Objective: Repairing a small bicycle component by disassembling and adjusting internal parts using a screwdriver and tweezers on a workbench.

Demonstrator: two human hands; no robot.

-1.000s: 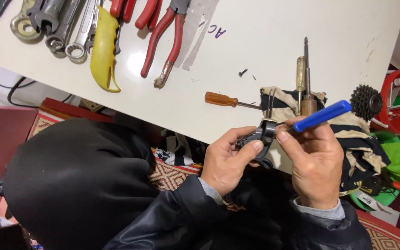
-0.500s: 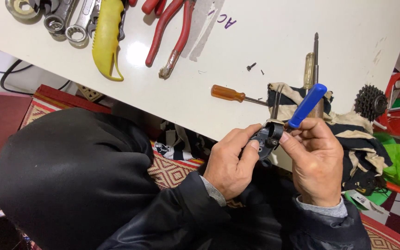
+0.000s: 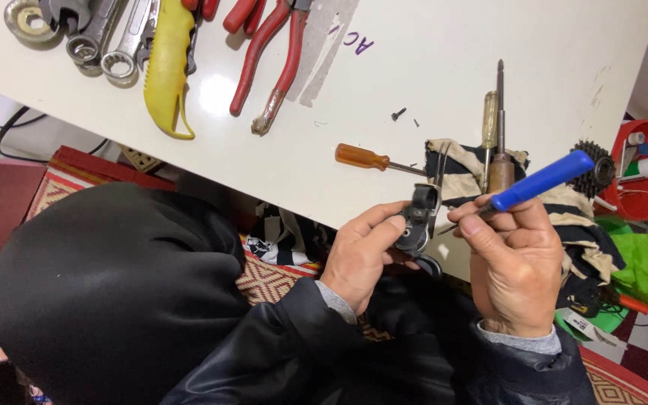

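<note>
Two hands are working just off the white table's [image 3: 444, 45] near edge. Left hand [image 3: 365, 255] is clamping a small black metal part [image 3: 418, 221], fingers wrapped around it. Right hand [image 3: 515, 262] is gripping a blue-handled screwdriver [image 3: 538, 182], its tip pointing at the part. An orange-handled screwdriver [image 3: 361, 157] is lying on the table near that edge.
</note>
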